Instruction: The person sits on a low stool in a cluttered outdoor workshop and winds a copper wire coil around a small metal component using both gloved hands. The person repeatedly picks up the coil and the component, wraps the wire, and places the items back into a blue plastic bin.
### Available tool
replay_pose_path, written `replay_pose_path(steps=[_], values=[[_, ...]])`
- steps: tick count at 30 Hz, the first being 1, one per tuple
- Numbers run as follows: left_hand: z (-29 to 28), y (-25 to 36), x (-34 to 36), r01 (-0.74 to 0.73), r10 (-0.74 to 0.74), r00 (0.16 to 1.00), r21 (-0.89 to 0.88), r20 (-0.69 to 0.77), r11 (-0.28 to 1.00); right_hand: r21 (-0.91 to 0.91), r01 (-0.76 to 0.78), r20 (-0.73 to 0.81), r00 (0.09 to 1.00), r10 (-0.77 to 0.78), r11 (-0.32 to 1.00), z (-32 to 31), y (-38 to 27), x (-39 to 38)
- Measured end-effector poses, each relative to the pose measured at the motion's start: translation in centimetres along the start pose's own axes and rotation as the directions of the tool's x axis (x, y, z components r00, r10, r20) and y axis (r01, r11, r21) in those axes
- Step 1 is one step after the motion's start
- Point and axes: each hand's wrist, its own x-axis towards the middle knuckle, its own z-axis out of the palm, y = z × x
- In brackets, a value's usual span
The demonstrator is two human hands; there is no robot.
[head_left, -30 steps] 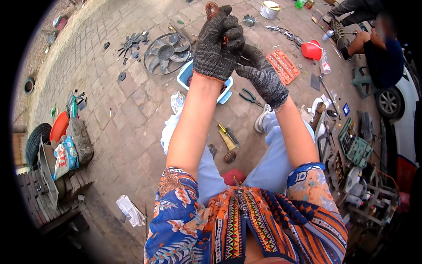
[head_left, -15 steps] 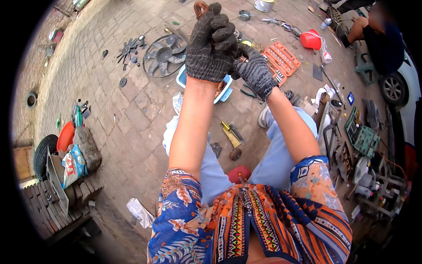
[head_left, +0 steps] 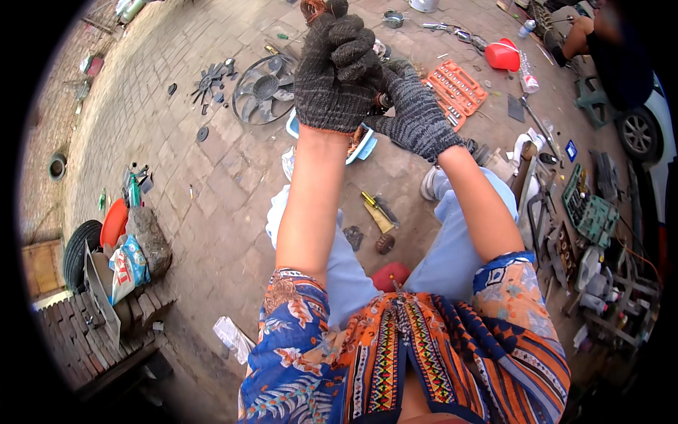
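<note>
A brick-paved floor (head_left: 233, 205) is carrying everything here. A grey fan wheel (head_left: 263, 89) is lying flat beside a smaller dark impeller (head_left: 210, 79). An orange socket tray (head_left: 455, 87) is resting near a red container (head_left: 502, 55). A light blue tray (head_left: 359, 145) is sitting behind a yellow-handled tool (head_left: 376, 212). At the left, a tyre (head_left: 79, 253) is leaning by a stone (head_left: 150, 242)

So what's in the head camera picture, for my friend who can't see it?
Two raised hands in dark knit gloves, the left hand fisted and the right hand beside it, grip a small part that is mostly hidden. Below lie a paved yard, a metal fan and an orange socket tray.
</note>
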Motion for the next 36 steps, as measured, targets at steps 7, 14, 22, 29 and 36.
replay_pose_path(steps=[7, 14, 22, 29, 36], values=[[-0.3, -1.7, 0.1, 0.103, -0.101, 0.994, -0.055, 0.047, 0.993, 0.485, -0.386, 0.323, 0.913, 0.249, 0.785, 0.2, 1.3, 0.7], [-0.6, -2.8, 1.0, 0.109, -0.096, 0.977, -0.063, 0.192, 0.992, 0.843, -0.308, 0.184, 0.936, 0.301, 0.441, 2.5, 2.3, 0.4], [1.2, -2.3, 1.1, -0.043, 0.052, 0.994, -0.099, 0.096, 0.994, 0.346, -0.169, -0.079, 0.975, 0.207, 0.923, -0.8, 1.1, 1.2], [1.6, -1.8, 1.1, -0.042, 0.058, 0.992, -0.145, 0.109, 0.989, 0.192, -0.020, -0.306, 0.949, 0.079, 0.981, -1.0, 1.2, 2.1], [3.2, -0.1, 0.9, -0.161, 0.198, 0.949, -0.165, 0.245, 0.973, 0.184, 0.245, -0.436, 0.888, -0.145, 0.952, -1.6, -0.6, 1.7]])
